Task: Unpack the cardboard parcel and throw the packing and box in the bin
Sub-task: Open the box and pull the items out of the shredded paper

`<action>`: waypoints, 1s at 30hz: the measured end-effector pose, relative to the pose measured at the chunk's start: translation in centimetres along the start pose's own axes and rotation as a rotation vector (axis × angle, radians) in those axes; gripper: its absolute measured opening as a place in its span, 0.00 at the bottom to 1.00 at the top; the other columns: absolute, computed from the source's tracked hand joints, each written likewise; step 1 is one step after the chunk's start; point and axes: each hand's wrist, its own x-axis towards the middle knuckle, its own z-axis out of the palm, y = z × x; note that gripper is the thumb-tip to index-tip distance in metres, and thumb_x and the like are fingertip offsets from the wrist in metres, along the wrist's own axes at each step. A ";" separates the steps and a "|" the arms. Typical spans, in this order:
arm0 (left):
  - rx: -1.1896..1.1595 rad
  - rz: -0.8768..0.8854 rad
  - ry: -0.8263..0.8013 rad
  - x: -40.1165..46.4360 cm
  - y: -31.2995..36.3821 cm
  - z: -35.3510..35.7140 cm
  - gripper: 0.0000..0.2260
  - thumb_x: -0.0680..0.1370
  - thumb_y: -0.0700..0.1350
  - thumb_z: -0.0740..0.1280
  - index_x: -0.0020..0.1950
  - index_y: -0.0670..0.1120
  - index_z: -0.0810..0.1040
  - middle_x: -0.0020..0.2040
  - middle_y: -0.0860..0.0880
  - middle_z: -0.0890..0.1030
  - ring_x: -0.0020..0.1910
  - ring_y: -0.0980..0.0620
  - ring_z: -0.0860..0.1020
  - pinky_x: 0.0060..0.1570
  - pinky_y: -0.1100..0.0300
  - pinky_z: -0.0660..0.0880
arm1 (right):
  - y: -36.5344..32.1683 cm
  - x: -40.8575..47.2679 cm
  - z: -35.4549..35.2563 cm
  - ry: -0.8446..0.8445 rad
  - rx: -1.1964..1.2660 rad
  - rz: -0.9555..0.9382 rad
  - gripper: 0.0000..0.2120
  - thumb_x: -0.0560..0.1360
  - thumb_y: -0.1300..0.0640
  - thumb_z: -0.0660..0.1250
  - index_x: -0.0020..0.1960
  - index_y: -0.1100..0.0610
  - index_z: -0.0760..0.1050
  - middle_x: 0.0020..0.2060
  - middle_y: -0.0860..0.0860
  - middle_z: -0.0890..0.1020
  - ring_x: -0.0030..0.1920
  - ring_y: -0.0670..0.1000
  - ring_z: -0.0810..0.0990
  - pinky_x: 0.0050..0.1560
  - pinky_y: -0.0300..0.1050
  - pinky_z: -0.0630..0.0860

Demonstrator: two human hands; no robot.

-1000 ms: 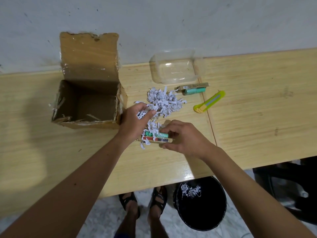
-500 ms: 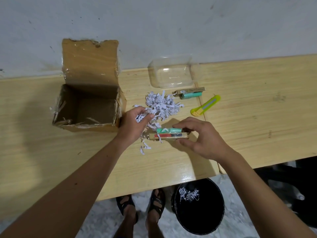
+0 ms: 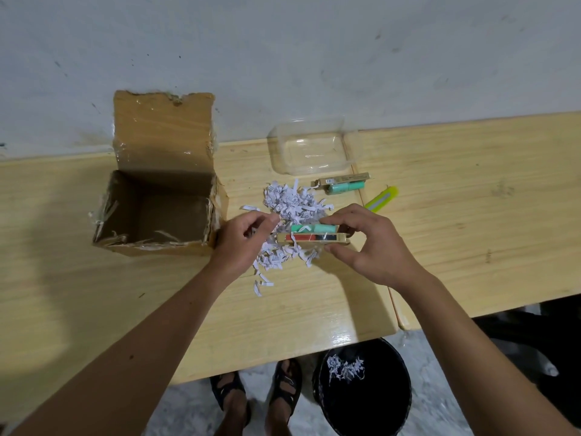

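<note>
We are pinching shredded paper (image 3: 290, 204) with our left hand (image 3: 243, 239). Our right hand (image 3: 374, 247) is gripping a slim carton (image 3: 312, 238) (green tube (image 3: 312, 228) alongside), fingers curled around it, near the open cardboard box (image 3: 160, 196).

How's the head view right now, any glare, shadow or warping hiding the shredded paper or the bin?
Head view: sharp; shredded paper well lit; glare patch on the table edge above the bin; broad soft shadow left of the cardboard box; wide-angle lens bows the table edge.

A clear plastic tray (image 3: 309, 151) (empty) beside a yellow-green cutter (image 3: 382, 199).
</note>
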 end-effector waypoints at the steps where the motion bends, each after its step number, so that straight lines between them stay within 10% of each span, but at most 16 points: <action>1: -0.002 0.001 0.001 0.0 0.0 0.0 0.20 0.77 0.67 0.66 0.53 0.54 0.86 0.35 0.58 0.80 0.34 0.62 0.75 0.36 0.70 0.70 | 0.3 0.2 0.4 0.012 0.001 0.012 0.22 0.69 0.63 0.79 0.62 0.52 0.83 0.51 0.46 0.81 0.45 0.47 0.79 0.51 0.32 0.73; 11: 0.023 -0.008 -0.002 -0.3 0.3 -0.1 0.27 0.64 0.73 0.75 0.55 0.58 0.86 0.54 0.58 0.85 0.57 0.63 0.81 0.55 0.63 0.76 | 1.9 1.5 2.6 0.032 0.004 0.094 0.22 0.67 0.65 0.79 0.60 0.54 0.84 0.49 0.47 0.82 0.44 0.44 0.79 0.49 0.36 0.75; 30: -0.054 -0.014 -0.017 -0.1 0.4 0.0 0.01 0.78 0.45 0.76 0.47 0.51 0.87 0.45 0.54 0.89 0.47 0.54 0.86 0.51 0.62 0.81 | 2.6 0.6 2.8 -0.024 0.030 0.115 0.22 0.69 0.63 0.80 0.62 0.54 0.83 0.52 0.50 0.83 0.48 0.47 0.80 0.52 0.39 0.77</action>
